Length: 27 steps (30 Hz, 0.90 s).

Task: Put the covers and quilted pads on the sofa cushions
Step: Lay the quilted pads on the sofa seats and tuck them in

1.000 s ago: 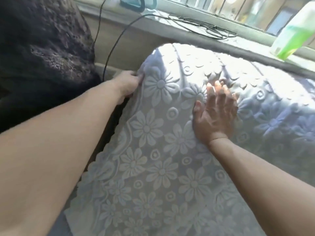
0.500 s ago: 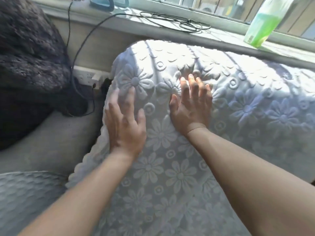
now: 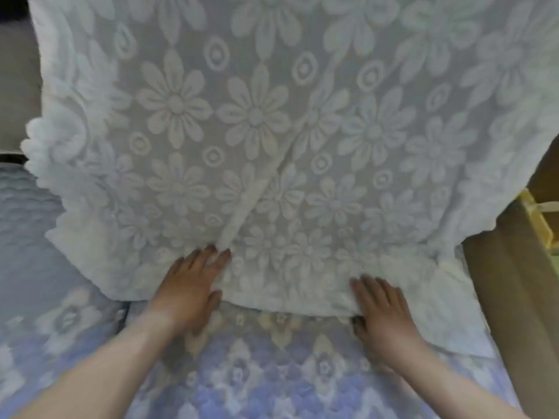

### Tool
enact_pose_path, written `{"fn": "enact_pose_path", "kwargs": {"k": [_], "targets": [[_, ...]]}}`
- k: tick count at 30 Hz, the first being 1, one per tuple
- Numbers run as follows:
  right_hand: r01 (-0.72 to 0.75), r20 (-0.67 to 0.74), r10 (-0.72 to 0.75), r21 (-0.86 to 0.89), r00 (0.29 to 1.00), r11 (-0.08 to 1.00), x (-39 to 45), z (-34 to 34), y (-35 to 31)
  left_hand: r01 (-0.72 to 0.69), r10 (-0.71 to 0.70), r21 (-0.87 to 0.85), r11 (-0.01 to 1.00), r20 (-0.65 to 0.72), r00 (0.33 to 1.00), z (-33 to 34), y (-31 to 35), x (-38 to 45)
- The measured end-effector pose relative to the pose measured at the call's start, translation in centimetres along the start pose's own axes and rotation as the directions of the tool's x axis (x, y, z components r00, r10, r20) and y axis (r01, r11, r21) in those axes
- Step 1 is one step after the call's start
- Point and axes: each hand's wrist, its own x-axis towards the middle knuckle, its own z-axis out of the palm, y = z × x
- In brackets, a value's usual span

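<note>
The white floral cover (image 3: 254, 116) is draped down the back cushion, filling everything above and ahead of my hands, its bottom hem meeting the seat right at my fingertips. My left hand (image 3: 189, 287) lies flat, fingers straight, pressing the hem just below a raised crease (image 3: 251, 195) that runs up and away from it. My right hand (image 3: 382, 313) presses the hem too, fingers extended over the top; the thumb seems to dip under the edge, but I can't tell if it pinches. Under both wrists sits the quilted pad (image 3: 242, 373), blue and flowered, on the seat. This fabric looks soft, light and limp, so I judge it will bunch and slide rather than hold shape; best taken along the hem, near the corners. Beyond my right hand, a brown wooden side (image 3: 514, 297); beyond my left, more pad.
</note>
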Motion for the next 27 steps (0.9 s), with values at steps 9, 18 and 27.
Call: {"fn": "enact_pose_path", "kwargs": {"k": [9,18,27], "targets": [[-0.040,0.074,0.056,-0.193,0.996,0.980,-1.2,-0.1,14.0,0.280,-0.271,-0.022,0.960,0.200,0.942,2.2,1.7,1.7],[-0.169,-0.168,0.209,0.224,0.963,0.960,3.0,-2.6,9.6,0.087,-0.086,0.045,0.995,-0.031,0.996,-0.3,7.0,2.1],[-0.464,0.107,0.460,0.018,0.882,0.886,5.8,-0.2,6.1,0.471,-0.473,-0.084,0.878,-0.002,0.881,3.3,7.9,4.6]]}}
